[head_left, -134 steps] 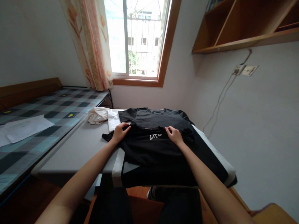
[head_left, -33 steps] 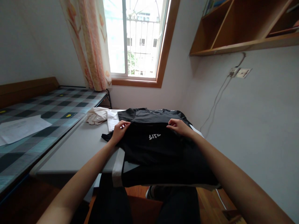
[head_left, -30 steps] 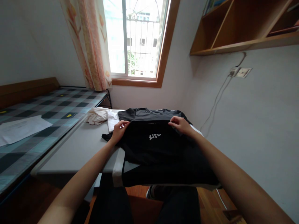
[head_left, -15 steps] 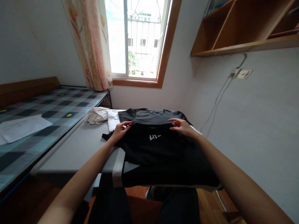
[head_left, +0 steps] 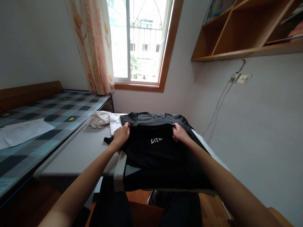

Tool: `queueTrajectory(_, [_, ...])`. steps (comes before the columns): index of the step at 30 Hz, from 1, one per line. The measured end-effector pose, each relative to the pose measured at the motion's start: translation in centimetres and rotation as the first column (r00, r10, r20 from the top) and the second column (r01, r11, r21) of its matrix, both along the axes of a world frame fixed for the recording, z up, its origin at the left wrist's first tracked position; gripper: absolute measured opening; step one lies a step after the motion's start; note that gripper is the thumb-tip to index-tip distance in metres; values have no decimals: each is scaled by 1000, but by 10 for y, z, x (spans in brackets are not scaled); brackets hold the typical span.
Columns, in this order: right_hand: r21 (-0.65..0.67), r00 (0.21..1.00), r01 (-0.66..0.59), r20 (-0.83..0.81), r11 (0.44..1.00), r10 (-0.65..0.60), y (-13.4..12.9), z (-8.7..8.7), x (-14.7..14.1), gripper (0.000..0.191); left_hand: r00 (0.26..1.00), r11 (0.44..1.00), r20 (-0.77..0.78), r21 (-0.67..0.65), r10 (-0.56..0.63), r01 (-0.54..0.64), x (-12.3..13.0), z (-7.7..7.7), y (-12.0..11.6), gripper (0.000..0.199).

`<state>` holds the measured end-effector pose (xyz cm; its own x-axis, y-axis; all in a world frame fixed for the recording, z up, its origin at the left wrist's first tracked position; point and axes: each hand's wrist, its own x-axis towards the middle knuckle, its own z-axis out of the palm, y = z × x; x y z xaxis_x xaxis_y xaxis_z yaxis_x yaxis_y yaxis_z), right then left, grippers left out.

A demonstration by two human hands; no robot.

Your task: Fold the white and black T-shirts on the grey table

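Observation:
A black T-shirt (head_left: 151, 153) with white lettering on its chest lies over the front of the table. My left hand (head_left: 121, 135) is closed on its upper left edge, thumb and fingers pinched on the cloth. At the upper right edge my right hand (head_left: 180, 133) grips the same T-shirt, fingers curled under. The edge stretches nearly straight between both hands. Behind it lies a dark grey T-shirt (head_left: 155, 118), spread flat with its neckline toward the window; its lower part is hidden by the black one.
A crumpled cream cloth (head_left: 99, 120) and a folded white cloth (head_left: 115, 123) lie at the back left of the table (head_left: 78, 156). On the left stands a bed (head_left: 54, 105) with papers (head_left: 28, 130). A wooden shelf (head_left: 236, 53) hangs on the right wall above a socket (head_left: 243, 78).
Both hands have gone from loosely extended fingers at the shirt's edge to closed grips on it. The edge is pulled straighter, and the view has tilted slightly.

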<state>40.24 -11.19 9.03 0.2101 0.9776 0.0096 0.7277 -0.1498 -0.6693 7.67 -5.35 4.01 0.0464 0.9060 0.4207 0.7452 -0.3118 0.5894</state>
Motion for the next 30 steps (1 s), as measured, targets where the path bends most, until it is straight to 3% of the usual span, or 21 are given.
queueTrajectory(2, [-62,968,4,-250,998,-19,3,3,-9,28,990,996,125,-55,-69,76,4,8,2,10])
queueTrajectory(5, [104,904,50,-427,993,-1,10,7,-11,22,948,990,287,36,-138,133,11,25,0,11])
queueTrajectory(8, [393,946,102,-324,914,34,13,14,-3,18,947,963,271,248,-174,106,21,50,-13,17])
queueTrajectory(11, [609,990,62,-138,790,28,5,32,5,22,953,877,180,460,-243,136,33,79,-31,36])
queueTrajectory(15, [803,999,-48,50,594,13,-20,69,3,37,969,762,85,635,-234,128,48,124,-51,63])
queueTrajectory(20, [932,973,-115,175,344,-148,-55,125,-3,56,975,666,74,741,-210,87,65,183,-78,69])
queueTrajectory(30, [991,895,-88,121,97,-429,-134,233,-5,71,992,437,-50,895,-112,94,74,292,-155,68])
